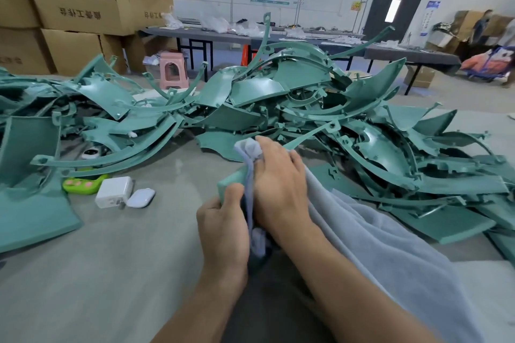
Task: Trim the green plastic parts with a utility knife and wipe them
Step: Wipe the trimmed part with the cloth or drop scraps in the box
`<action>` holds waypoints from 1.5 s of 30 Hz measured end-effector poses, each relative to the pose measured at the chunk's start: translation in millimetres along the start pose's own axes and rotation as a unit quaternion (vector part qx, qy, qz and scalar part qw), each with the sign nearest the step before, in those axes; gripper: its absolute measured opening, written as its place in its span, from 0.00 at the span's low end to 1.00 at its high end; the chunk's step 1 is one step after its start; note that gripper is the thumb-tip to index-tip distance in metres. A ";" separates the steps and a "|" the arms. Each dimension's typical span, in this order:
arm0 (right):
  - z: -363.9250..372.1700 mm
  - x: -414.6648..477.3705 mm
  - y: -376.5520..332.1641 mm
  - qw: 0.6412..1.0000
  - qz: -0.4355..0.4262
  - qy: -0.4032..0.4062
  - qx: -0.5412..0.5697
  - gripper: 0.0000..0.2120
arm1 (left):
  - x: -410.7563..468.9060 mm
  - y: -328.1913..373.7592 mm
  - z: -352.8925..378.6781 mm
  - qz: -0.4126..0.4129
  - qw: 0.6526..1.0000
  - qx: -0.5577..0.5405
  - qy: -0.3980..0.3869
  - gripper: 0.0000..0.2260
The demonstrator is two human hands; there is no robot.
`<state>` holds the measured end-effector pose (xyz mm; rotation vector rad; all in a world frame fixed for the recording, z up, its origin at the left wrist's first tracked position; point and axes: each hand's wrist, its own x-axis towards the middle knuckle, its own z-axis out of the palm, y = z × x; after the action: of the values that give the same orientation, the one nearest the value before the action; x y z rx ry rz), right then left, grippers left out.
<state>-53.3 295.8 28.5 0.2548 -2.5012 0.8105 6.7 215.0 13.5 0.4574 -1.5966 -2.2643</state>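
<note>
The left hand [223,220] held a small flat teal-green plastic part [226,185] just above the grey table [125,259]. Its grip was clamped on the part, with the thumb pressed across the near face and the fingers hidden behind.

The right hand [278,184] lay over the same part with a pale grey-blue soft cloth [362,231] under it. Its grip was closed on the cloth, with the fingers bent over the far edge. A bunch of the fabric stuck out past the knuckles, and the rest trailed down across the right forearm onto the table.

A tangled heap of curved teal-green plastic parts [278,97] spread across the table beyond the hands, from left to right.

Left of the hands lay three things:
- a white square charger block [114,192]
- a white rounded earbud case [140,198], touching the block
- a lime-green gadget with pink buttons [83,185], just beside them

Stacked brown cardboard boxes [78,3] stood at the far left, and a pink plastic stool [172,71] stood behind the heap.
</note>
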 end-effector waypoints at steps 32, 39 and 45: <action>-80.4 47.0 112.5 0.931 -0.022 0.101 -0.349 0.08 | 30.5 -2.8 -12.4 0.013 0.997 0.067 0.026 0.10; -108.5 8.2 79.2 0.915 0.115 0.372 0.106 0.10 | 36.5 -4.4 -9.4 -0.057 0.996 0.055 0.035 0.08; -82.4 -36.8 53.2 0.848 0.282 0.227 0.388 0.08 | 36.9 -12.3 -10.2 -0.139 0.986 0.054 -0.078 0.03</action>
<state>-5.7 388.3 41.0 -0.4009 -1.6805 1.8577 -22.8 194.0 -4.0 0.5752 -1.8400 -2.4785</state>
